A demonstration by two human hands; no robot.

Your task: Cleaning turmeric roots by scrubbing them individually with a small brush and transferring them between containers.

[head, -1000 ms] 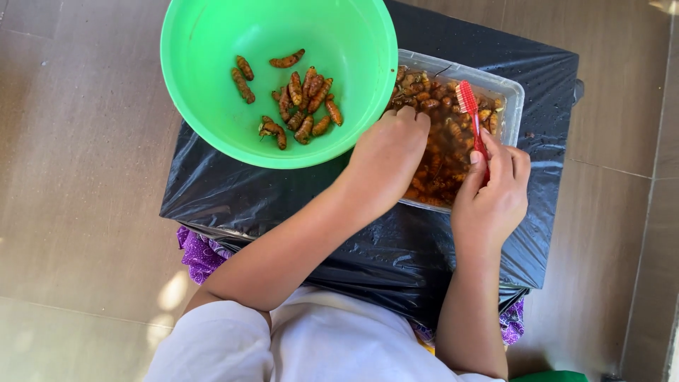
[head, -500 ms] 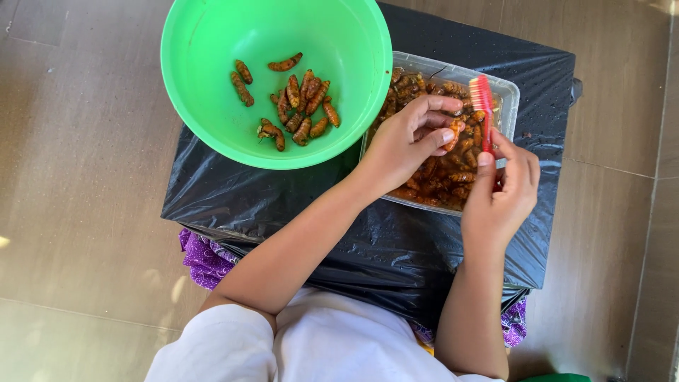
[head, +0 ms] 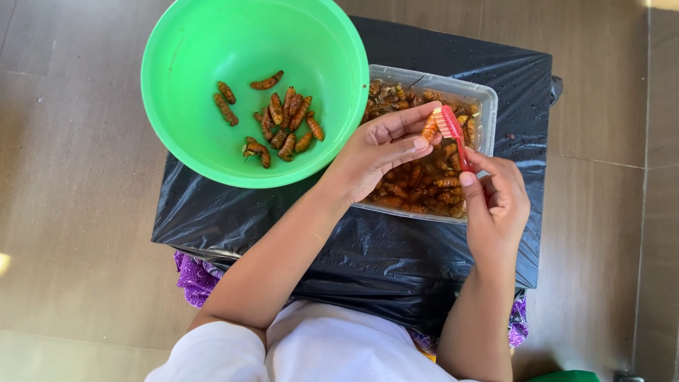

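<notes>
My left hand point(head: 378, 152) pinches one orange-brown larva point(head: 429, 128) between its fingertips above a clear plastic tub point(head: 488, 106) full of similar larvae. My right hand point(head: 498, 201) grips a red toothbrush point(head: 453, 134) by the handle, and its bristle head rests against the held larva. A large green bowl point(head: 191, 141) lies to the left with several larvae point(head: 279, 120) scattered on its bottom.
Bowl and tub rest on a black plastic sheet point(head: 396, 255) spread over my lap, with purple fabric point(head: 194, 279) showing under its edge. Grey tiled floor point(head: 71, 212) surrounds everything. A green object point(head: 566, 377) peeks in at the bottom right.
My left hand rose out of the tub with a larva pinched in its fingers. The toothbrush head moved left and came up against that larva.
</notes>
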